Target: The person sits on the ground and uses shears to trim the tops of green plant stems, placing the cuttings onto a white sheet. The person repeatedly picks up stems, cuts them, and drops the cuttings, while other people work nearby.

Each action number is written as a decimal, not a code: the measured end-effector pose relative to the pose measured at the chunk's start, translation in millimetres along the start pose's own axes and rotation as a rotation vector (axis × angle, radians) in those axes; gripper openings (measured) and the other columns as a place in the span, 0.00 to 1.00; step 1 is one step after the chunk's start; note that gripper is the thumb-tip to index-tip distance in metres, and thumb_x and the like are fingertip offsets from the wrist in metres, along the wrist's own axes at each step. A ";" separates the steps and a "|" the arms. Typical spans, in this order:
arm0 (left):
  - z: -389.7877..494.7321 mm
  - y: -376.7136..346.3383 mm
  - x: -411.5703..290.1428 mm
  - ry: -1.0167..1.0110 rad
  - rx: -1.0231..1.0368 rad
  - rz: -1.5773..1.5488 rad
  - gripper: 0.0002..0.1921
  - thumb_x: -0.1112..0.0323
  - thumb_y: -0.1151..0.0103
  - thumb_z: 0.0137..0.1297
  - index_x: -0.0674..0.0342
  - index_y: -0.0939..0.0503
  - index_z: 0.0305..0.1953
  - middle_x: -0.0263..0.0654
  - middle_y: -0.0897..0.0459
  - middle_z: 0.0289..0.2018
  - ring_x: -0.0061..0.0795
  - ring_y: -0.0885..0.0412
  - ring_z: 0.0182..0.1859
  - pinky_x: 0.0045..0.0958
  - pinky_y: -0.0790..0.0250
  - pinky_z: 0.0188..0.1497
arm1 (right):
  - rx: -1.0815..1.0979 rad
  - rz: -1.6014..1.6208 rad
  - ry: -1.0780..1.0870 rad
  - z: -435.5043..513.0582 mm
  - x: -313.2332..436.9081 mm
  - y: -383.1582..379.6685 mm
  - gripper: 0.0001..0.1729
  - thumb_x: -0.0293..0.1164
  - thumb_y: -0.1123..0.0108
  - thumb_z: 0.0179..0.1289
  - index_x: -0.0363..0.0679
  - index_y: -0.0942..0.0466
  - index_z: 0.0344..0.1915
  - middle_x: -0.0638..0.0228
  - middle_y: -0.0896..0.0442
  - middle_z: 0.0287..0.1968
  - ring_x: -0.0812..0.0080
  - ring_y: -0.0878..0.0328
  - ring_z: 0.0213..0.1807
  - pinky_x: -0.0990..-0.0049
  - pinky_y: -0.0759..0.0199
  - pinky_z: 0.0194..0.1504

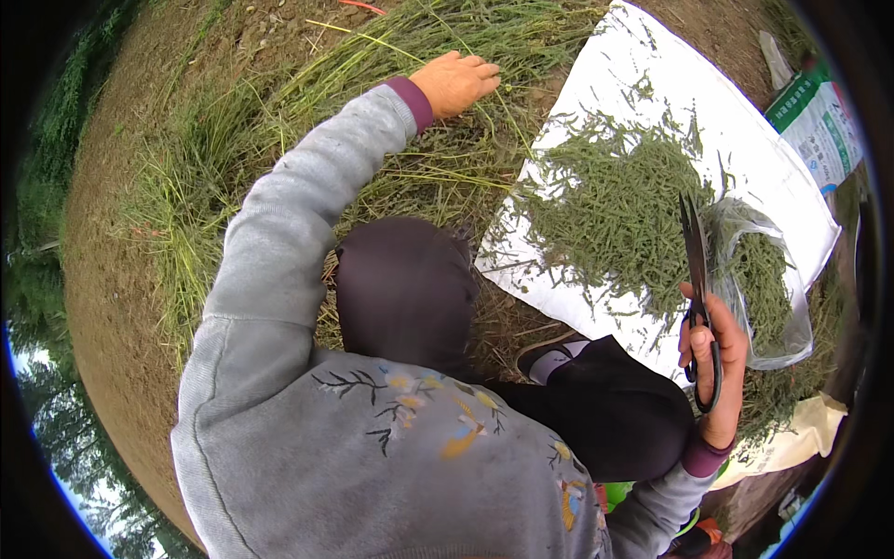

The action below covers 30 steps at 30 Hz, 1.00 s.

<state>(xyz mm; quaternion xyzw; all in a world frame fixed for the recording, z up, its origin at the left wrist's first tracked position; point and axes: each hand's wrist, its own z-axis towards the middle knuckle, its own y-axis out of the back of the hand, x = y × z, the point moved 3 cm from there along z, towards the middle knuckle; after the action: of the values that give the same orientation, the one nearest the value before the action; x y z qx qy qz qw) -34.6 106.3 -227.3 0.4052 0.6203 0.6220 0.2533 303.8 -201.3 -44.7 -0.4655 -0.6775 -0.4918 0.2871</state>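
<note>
My left hand [455,84] reaches over a heap of long green plant stalks [363,63] on the ground, its fingertips beside a thin stem; whether it grips any stalk is hard to tell. In my right hand [719,356] is a pair of scissors [696,258] with black handles, fingers through the loops, blades pointing away from me and nearly together. Below and beyond the blades, a pile of short cut green sprigs [621,202] lies on a white sheet [754,154]. A clear plastic bag [796,328] holding more sprigs rests right of the scissors.
A green and white printed sack [817,126] lies at the far right, past the sheet. A cream-coloured sack [803,440] is near my right wrist. Loose stalks [188,168] spread over bare soil [112,279] on the left. My bent knees are close to the sheet's near edge.
</note>
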 end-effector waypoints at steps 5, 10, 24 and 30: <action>18.2 -68.3 -6.1 0.002 0.212 0.091 0.21 0.72 0.47 0.70 0.56 0.22 0.63 0.36 0.35 0.75 0.33 0.42 0.79 0.45 0.43 0.76 | 0.013 -0.056 -0.012 2.4 -10.7 2.2 0.34 0.49 0.37 0.73 0.34 0.25 0.66 0.78 0.28 0.30 0.86 0.34 0.28 0.84 0.42 0.30; 6.8 -20.3 -6.0 -0.004 0.153 -0.052 0.06 0.70 0.46 0.67 0.59 0.19 0.41 0.43 0.14 0.30 0.49 0.13 0.37 0.48 0.21 0.38 | -0.029 -0.031 -0.087 -5.7 -16.1 8.6 0.33 0.45 0.35 0.72 0.32 0.26 0.66 0.73 0.23 0.43 0.83 0.31 0.37 0.81 0.38 0.40; -69.1 -111.0 -85.0 0.372 0.279 -0.263 0.20 0.57 0.26 0.58 0.55 0.16 0.51 0.38 0.20 0.50 0.40 0.25 0.60 0.46 0.32 0.59 | -0.046 -0.020 -0.024 -15.1 -7.3 6.1 0.27 0.37 0.34 0.71 0.34 0.23 0.64 0.75 0.20 0.37 0.85 0.32 0.31 0.81 0.36 0.31; -72.1 -8.1 -13.8 0.423 -0.042 -1.297 0.21 0.62 0.32 0.70 0.70 0.21 0.58 0.38 0.11 0.44 0.29 0.14 0.47 0.29 0.23 0.51 | -0.083 0.048 0.019 -23.7 -7.4 11.4 0.25 0.36 0.33 0.70 0.35 0.21 0.62 0.78 0.23 0.34 0.86 0.33 0.31 0.82 0.37 0.31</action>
<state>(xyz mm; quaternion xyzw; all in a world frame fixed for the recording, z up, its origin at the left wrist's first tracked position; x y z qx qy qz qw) -87.6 55.0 -230.8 -0.1841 0.7616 0.4221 0.4559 315.5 -225.1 -38.1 -0.4884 -0.6424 -0.5170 0.2855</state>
